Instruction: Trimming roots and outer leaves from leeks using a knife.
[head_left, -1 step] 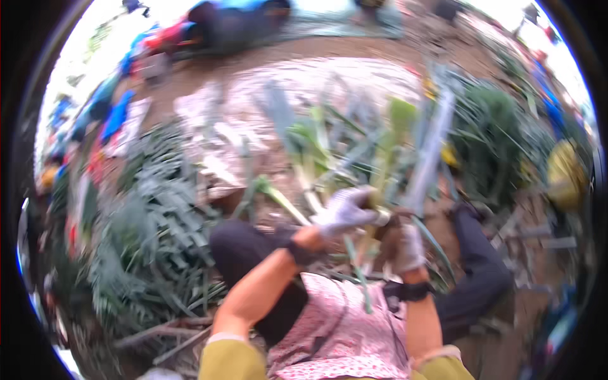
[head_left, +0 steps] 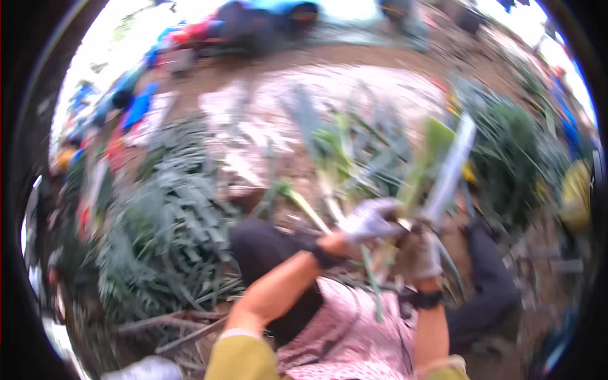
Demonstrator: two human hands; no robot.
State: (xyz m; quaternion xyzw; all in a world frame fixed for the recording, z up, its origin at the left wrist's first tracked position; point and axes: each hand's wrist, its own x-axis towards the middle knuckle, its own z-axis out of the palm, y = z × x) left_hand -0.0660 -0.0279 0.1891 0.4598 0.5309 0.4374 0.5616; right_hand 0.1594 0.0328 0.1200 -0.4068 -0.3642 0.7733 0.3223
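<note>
A leek [head_left: 432, 152] is held between the hands, at the near right edge of the cloth [head_left: 380, 76]. Its leaf is broad and flat, yellow-green and tilted up to the right over the cloth; its lower end is pale where it meets the gloves. The left hand [head_left: 375, 220], in a whitish glove, has its fingers closed around that pale end. The right hand [head_left: 423, 256], in a soiled glove, is just beside it, fingers curled; blur hides what they close on. A long grey-white strip [head_left: 451, 164] slants up from the right hand along the cloth's right side; leaf or blade, I cannot tell.

The cloth is pale pink and bears more leeks [head_left: 329, 155], white below and green above, fanned across its near part. Left of the cloth is a big heap [head_left: 158, 234] of blue-green leaves; right of it, a darker pile [head_left: 513, 142]. Nearer than the cloth are the wearer's pink apron [head_left: 335, 323] and dark trousers [head_left: 263, 250].
</note>
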